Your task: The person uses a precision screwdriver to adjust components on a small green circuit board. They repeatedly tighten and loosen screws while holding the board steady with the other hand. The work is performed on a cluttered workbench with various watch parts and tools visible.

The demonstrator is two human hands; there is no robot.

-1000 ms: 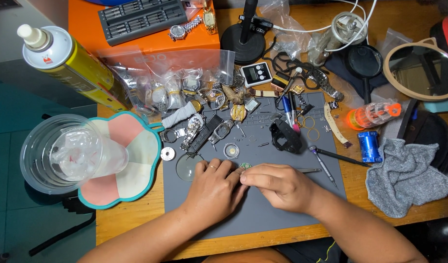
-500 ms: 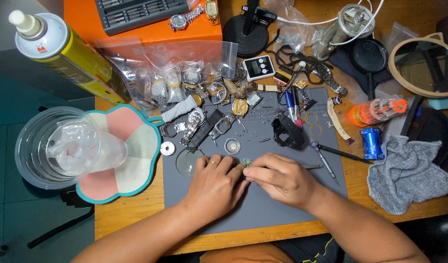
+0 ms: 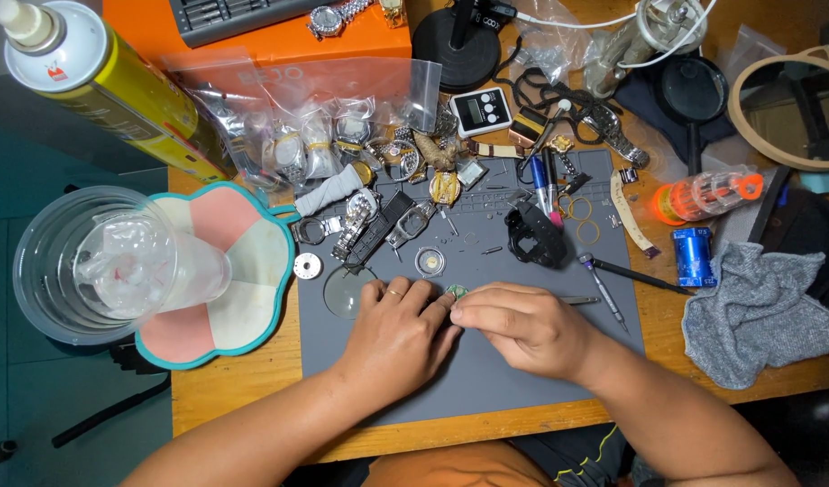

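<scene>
Since a second earlier, little had shifted: the small watch part (image 3: 457, 290) was kept pinched between the left hand (image 3: 398, 338) and right hand (image 3: 521, 326) fingertips, low over the grey work mat (image 3: 486, 379), tweezers (image 3: 578, 300) gripped too.

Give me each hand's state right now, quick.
Left hand: fingers curled, pinching the small greenish part.
Right hand: fingers closed, pinching the same part.
</scene>
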